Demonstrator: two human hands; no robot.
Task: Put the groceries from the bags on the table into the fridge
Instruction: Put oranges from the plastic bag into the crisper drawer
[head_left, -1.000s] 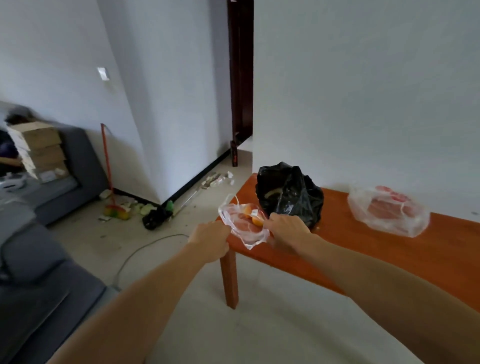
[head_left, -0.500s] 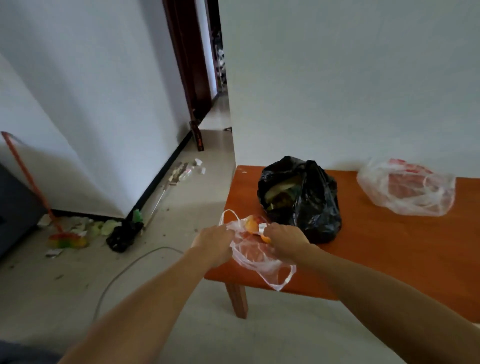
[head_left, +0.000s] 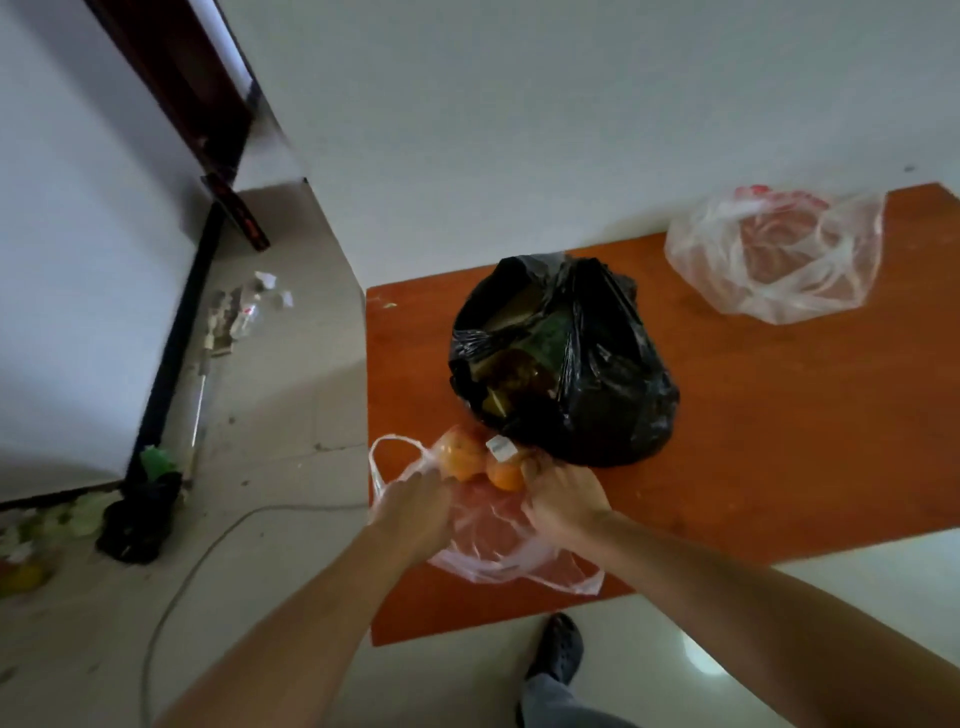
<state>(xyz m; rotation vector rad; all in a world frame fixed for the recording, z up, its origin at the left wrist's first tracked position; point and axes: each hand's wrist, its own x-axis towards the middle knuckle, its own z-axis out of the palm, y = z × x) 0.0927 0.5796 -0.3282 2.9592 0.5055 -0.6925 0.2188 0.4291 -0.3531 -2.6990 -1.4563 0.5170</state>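
Note:
A clear plastic bag (head_left: 488, 545) lies at the near left part of the orange table (head_left: 779, 441). Two round orange fruits (head_left: 462, 460) show at its mouth, one with a white sticker. My left hand (head_left: 415, 509) grips the bag's left side by its handle loop. On the bag's right side my right hand (head_left: 563, 501) holds the plastic, beside the smaller fruit. Just behind stands an open black bag (head_left: 597, 374) with dark packages inside. A second clear bag (head_left: 779, 254) with reddish contents sits at the far right. No fridge is in view.
A white wall runs behind the table. Left of it a dark door frame (head_left: 176, 83) opens onto a passage. Floor litter, a black bundle (head_left: 137, 519) and a grey cable (head_left: 208, 545) lie at the left. My shoe (head_left: 558, 647) stands by the table's near edge.
I have come closer and now look down on the table. Both hands have pulled the clear bag's mouth wider, so the two fruits show more plainly.

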